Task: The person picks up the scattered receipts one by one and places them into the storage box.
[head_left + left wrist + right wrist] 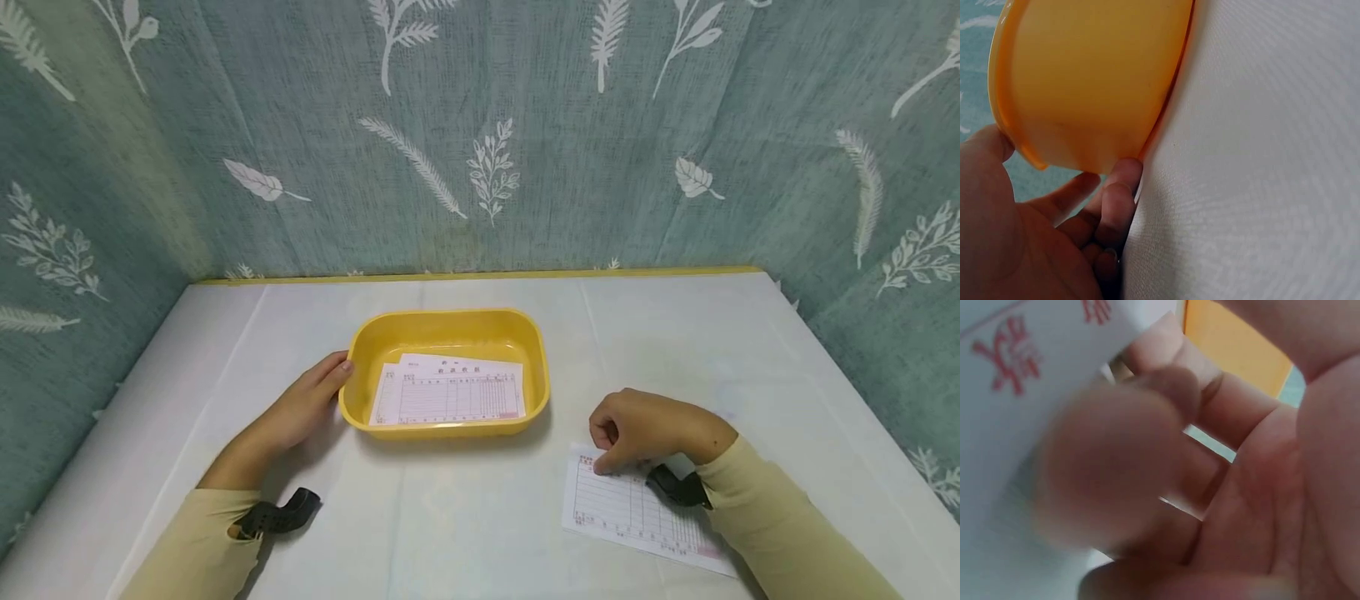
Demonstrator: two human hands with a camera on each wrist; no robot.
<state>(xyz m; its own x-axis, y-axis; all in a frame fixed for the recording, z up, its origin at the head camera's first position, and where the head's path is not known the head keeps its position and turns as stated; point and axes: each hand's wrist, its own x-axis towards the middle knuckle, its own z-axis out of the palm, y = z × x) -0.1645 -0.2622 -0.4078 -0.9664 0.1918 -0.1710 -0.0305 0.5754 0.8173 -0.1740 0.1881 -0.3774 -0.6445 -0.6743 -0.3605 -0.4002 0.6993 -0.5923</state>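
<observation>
A yellow plastic basin [450,332] stands in the middle of the table, with printed receipt slips [456,398] lying overlapped inside it. My left hand [298,408] holds the basin's left end: in the left wrist view the thumb is at the rim and the fingers are against the lower wall [1100,81]. To the right, another receipt slip [618,504] lies at a slant on the table, partly covered by my right arm. My right hand [647,425] has curled fingers and pinches this slip near its upper edge. Red print on the paper [1010,356] shows up close in the right wrist view.
A white cloth [465,517] covers the table. Behind it and at both sides hangs a green curtain [315,108] with a white leaf pattern, and a yellow strip [480,275] runs along the back edge. Dark bands [281,512] sit on both wrists.
</observation>
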